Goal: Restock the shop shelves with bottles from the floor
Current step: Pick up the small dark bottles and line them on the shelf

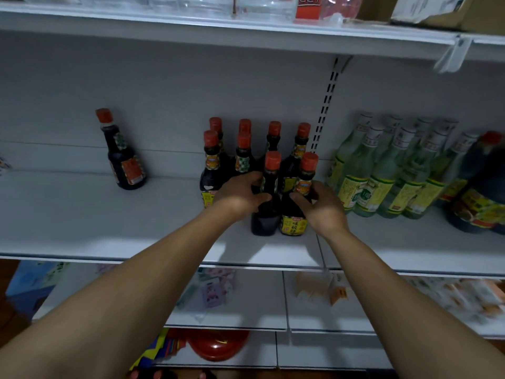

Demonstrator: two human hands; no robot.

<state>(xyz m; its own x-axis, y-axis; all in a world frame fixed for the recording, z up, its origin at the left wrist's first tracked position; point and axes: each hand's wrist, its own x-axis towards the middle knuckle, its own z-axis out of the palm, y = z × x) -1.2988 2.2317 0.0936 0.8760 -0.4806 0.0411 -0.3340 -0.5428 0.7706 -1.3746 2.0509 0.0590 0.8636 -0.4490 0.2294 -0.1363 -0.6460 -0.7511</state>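
I am watching two dark glass sauce bottles with red caps standing side by side at the centre of the frame, on the white metal shelf (109,214). The left grip (240,195) is curling round the shoulder of the unlabelled-looking bottle (263,220). The right grip (325,206) is wrapping round the yellow-labelled bottle (294,224) just beside it. A cluster of six similar red-capped bottles (273,140) is standing just behind. A lone dark bottle (123,160) is standing at centre left. Pale green clear bottles (382,173) are crowding the right, with a large dark jug (481,187) at the far right.
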